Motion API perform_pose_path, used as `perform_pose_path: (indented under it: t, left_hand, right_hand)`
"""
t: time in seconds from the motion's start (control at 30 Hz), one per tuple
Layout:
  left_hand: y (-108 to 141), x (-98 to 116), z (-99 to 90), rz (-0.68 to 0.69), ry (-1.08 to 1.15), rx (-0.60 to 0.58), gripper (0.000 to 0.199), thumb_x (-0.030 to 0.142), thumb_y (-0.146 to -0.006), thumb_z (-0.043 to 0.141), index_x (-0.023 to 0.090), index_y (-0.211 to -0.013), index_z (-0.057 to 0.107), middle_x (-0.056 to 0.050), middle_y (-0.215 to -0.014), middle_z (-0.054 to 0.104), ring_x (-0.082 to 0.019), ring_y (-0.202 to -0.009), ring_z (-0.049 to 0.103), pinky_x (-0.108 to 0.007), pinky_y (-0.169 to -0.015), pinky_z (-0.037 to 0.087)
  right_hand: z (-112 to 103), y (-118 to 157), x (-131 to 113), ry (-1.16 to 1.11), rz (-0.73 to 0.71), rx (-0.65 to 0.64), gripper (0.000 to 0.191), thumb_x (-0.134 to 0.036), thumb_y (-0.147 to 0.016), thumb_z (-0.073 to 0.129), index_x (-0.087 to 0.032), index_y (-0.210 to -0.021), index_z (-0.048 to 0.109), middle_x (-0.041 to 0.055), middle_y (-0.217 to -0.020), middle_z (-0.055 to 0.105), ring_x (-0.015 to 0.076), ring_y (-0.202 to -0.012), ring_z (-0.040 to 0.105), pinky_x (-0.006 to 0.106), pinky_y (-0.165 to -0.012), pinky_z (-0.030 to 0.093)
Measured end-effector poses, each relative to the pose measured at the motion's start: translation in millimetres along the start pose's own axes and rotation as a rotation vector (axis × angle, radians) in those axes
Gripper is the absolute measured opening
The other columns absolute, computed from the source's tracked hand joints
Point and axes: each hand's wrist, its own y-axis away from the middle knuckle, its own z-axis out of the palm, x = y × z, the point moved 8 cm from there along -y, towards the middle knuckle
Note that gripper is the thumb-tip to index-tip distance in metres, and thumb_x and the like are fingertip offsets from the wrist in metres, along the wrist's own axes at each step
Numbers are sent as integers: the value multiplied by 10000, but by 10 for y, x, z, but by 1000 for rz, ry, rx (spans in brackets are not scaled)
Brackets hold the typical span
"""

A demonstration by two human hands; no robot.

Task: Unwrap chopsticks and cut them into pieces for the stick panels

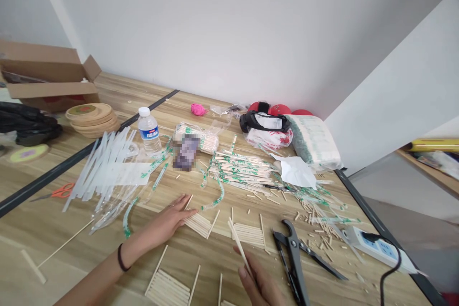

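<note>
My left hand lies on the wooden table with its fingers apart, touching the left edge of a small panel of wooden sticks. A single stick is pinched between the thumb and fingers of my right hand, tilted up to the left. Just beyond it is a second stick panel with a longer stick at each side. A third panel lies near the front edge of the view, and part of another shows beside it.
Black-handled cutters lie right of my right hand, near cut stick pieces and a power strip. Wrapped sticks, a water bottle, plastic strips and orange scissors lie farther back.
</note>
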Motion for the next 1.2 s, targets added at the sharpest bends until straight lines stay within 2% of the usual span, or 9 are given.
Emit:
perform_pose_path:
  t: [0.03, 0.1, 0.2, 0.3, 0.43, 0.6, 0.77, 0.97, 1.2]
  left_hand:
    - [12, 17, -4, 7, 9, -11, 519, 89, -884, 449, 391, -1305, 483, 27, -1540, 206, -216, -1405, 200, -460, -1108, 269]
    - [38, 58, -3, 21, 28, -38, 524, 79, -879, 449, 393, -1297, 490, 38, -1535, 222, -198, -1406, 201, -447, -1113, 267]
    - [72, 117, 14, 36, 60, -79, 530, 67, -871, 454, 388, -1291, 499, 47, -1531, 232, -184, -1407, 196, -432, -1120, 258]
    - [87, 150, 32, 34, 86, -100, 527, 84, -858, 496, 381, -1293, 499, 44, -1535, 221, -197, -1411, 180, -440, -1125, 243]
    - [93, 160, 42, 6, 106, -88, 488, 199, -849, 585, 345, -1306, 493, -4, -1533, 253, -218, -1413, 179, -451, -1125, 241]
    - [102, 142, 21, -67, 110, -12, 538, 232, -851, 596, 276, -1356, 416, -52, -1519, 308, -196, -1402, 229, -415, -1129, 261]
    - [100, 130, 20, -121, 84, 49, 633, 203, -861, 576, 235, -1425, 290, -101, -1515, 306, -206, -1391, 260, -429, -1129, 261]
    - [81, 155, 57, -119, 38, 85, 600, 293, -874, 574, 231, -1415, 323, -108, -1508, 313, -231, -1394, 237, -436, -1125, 270]
    - [67, 131, 117, -87, -31, 114, 610, 293, -879, 571, 216, -1422, 304, -133, -1489, 345, -243, -1390, 237, -461, -1115, 291]
  right_hand:
    - [0, -30, -37, 86, -40, -13, 464, -524, -838, 538, -211, -1164, 641, 104, -1089, 679, 270, -1058, 601, 325, -861, 493]
    - [71, -88, -106, 273, -103, -89, 413, -403, -907, 459, -206, -1250, 578, 115, -1187, 637, 260, -1136, 564, 333, -913, 470]
    - [195, -188, -192, 585, -177, -122, 405, -225, -956, 329, -209, -1323, 499, 106, -1054, 655, 207, -965, 642, 279, -812, 503]
    - [333, -320, -220, 708, -200, -123, 440, -99, -921, 329, -193, -1316, 501, 89, -938, 620, 180, -750, 639, 242, -669, 493]
    - [494, -506, -248, 816, -241, -115, 526, -2, -852, 365, -238, -1299, 512, 77, -947, 586, 200, -821, 593, 241, -674, 462]
    - [623, -630, -279, 895, -302, -128, 634, 65, -780, 345, -225, -1328, 479, 91, -1003, 574, 234, -923, 543, 279, -742, 450]
    - [660, -634, -261, 911, -325, -134, 656, 70, -775, 325, -218, -1352, 444, 89, -1008, 567, 225, -902, 544, 274, -732, 459]
    - [703, -621, -275, 880, -362, -133, 562, 37, -839, 326, -207, -1322, 476, 86, -991, 571, 212, -890, 556, 272, -765, 460]
    - [760, -642, -197, 817, -392, -125, 501, -3, -862, 359, -190, -1308, 487, 86, -965, 563, 215, -859, 552, 289, -745, 477]
